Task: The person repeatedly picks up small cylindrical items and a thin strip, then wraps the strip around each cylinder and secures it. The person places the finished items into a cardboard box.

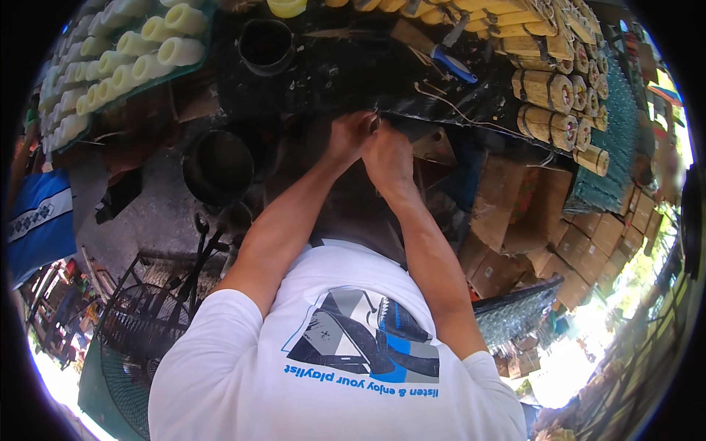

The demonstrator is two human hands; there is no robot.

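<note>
At the near edge of the black-covered table point(334, 77), my left hand point(350, 137) and my right hand point(388, 156) are close together, almost touching. Both have their fingers bent into a pinch around something small and dark that I cannot make out. Beyond them a black pot point(266, 55) stands on the table. Off to the right lies a tool with a blue handle point(454, 65), beside a thin bent strip point(445, 99).
Pale hollow cylinders point(180, 51) stand in rows at the far left. Short bamboo-like tubes point(543, 90) are stacked at the right. Below the table edge are a dark bucket point(218, 167) and an open cardboard box point(507, 198). A fan point(140, 331) stands at the lower left.
</note>
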